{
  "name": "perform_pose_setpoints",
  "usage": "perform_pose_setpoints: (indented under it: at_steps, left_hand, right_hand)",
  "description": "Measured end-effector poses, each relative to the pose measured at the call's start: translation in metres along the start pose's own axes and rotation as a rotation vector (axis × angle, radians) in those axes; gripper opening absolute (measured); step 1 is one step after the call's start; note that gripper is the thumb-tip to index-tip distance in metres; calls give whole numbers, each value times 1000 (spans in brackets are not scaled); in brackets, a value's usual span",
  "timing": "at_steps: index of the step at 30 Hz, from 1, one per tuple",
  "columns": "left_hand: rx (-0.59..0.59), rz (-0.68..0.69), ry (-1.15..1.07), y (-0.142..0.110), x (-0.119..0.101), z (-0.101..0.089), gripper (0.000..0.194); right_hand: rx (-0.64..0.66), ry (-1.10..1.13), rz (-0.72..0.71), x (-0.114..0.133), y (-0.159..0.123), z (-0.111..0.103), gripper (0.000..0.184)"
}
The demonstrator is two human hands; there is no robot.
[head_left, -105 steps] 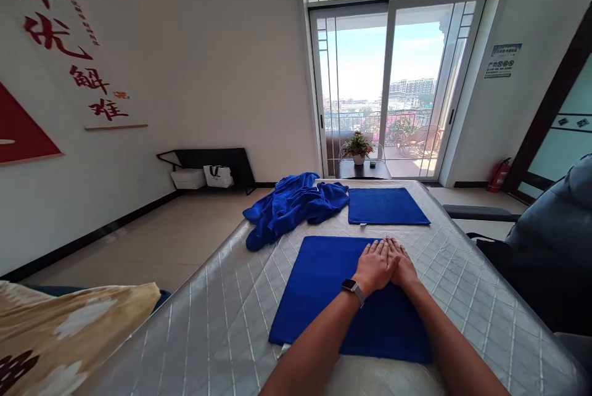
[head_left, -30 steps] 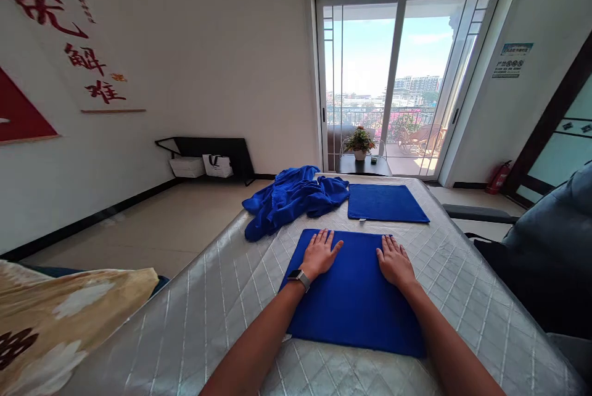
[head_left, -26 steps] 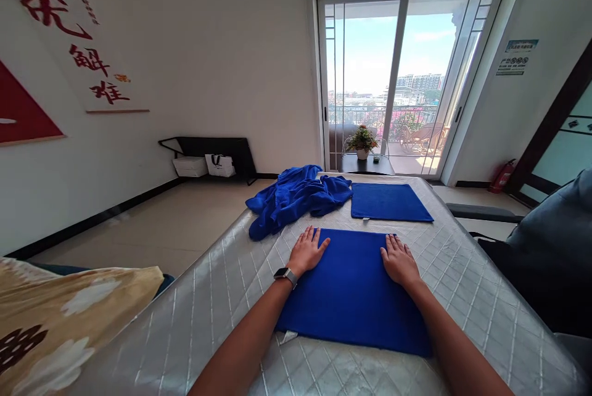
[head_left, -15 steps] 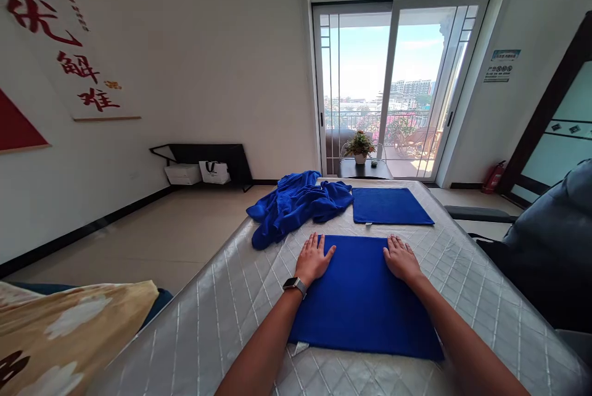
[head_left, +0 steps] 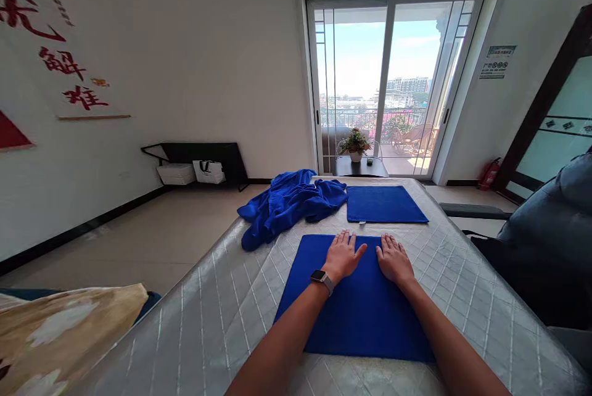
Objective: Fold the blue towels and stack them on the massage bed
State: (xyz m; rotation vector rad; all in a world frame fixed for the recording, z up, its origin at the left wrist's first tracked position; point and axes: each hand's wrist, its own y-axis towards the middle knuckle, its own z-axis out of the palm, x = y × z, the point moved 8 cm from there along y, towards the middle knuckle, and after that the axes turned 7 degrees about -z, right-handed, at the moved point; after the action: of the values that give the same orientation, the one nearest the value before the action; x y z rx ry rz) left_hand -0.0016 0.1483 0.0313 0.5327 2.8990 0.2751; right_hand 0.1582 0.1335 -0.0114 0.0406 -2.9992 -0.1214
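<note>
Blue rectangular cloth [head_left: 365, 322], seemingly longest crosswise, is overlaid near its far edge by flat, unclasped left hand [head_left: 343, 256] and right hand [head_left: 396, 261].

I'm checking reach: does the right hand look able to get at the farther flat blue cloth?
Probably yes: the right hand rests flat on the nearer blue cloth, with only a strip of silver quilted surface between it and the farther blue cloth.
</note>
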Motion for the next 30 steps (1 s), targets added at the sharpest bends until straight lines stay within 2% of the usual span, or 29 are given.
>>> perform_pose_setpoints:
  at_steps: [2, 3, 4, 6, 7, 9, 14, 16, 17, 20, 25, 30]
  left_hand:
    - [11, 125, -61, 3, -51, 16, 71]
    - [21, 160, -87, 4, -69, 23, 71]
    - [31, 174, -105, 4, -81, 29, 70]
    - [41, 153, -116, 4, -81, 35, 70]
    - [43, 125, -109, 3, -71, 35, 70]
    - [43, 68, -75, 0, -37, 30, 70]
    - [43, -151, 29, -24, 89, 7, 78]
    - [41, -215, 49, -37, 127, 2, 81]
    - [35, -226, 50, -42, 139, 0, 82]
    - [8, -220, 37, -53, 153, -1, 82]
    - [4, -220, 20, -56, 150, -1, 87]
    - [-14, -223, -9, -54, 150, -2, 86]
  right_hand:
    - [7, -3, -23, -1, -2, 0, 63]
    - [11, -4, -34, -1, -3, 0, 62]
    - [13, -5, -41, -1, -4, 0, 62]
    - [8, -4, -38, -1, -4, -1, 62]
    - [1, -1, -30, -1, -3, -1, 63]
    - [-12, 6, -10, -1, -1, -2, 65]
    - [-17, 19, 8, 0, 1, 0, 66]
    - [-11, 18, 11, -1, 1, 1, 66]
    - [-8, 16, 13, -1, 1, 1, 66]
    - [-3, 7, 15, 0, 0, 0, 65]
    - [-3, -26, 38, 2, -6, -8, 63]
    - [16, -48, 16, 4, -32, -10, 64]
